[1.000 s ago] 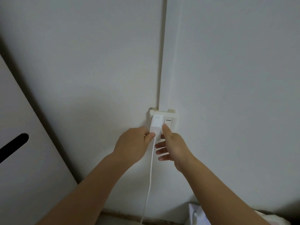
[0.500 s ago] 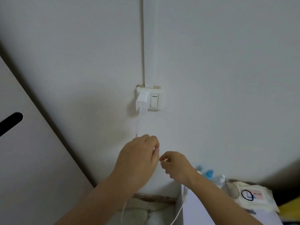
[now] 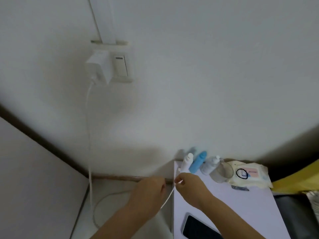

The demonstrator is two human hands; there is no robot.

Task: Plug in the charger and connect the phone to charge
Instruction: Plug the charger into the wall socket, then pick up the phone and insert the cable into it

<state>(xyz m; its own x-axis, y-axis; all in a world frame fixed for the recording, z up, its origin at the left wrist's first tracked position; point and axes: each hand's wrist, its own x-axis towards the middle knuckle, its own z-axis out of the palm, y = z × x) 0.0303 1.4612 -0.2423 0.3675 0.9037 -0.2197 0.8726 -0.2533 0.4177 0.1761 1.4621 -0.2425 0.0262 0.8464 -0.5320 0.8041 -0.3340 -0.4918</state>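
A white charger (image 3: 99, 64) sits plugged into the wall socket (image 3: 119, 66), beside a rocker switch. Its white cable (image 3: 89, 135) hangs straight down the wall, loops over the floor and rises to my hands. My right hand (image 3: 188, 185) pinches the cable near its free end at the table's left edge. My left hand (image 3: 148, 192) is closed around the cable just to the left of it. A dark phone (image 3: 196, 228) lies screen up on the pale table (image 3: 241, 209), below my right forearm.
Small bottles, one of them blue (image 3: 197, 162), and a clear glass (image 3: 222, 171) stand at the back of the table. A wipes pack (image 3: 248, 175) with a black hair tie lies to their right. A pale cabinet (image 3: 34, 178) fills the lower left.
Both hands have left the charger and socket and slid down along the cable to the table's edge. The view has tilted down, bringing the table and phone into sight.
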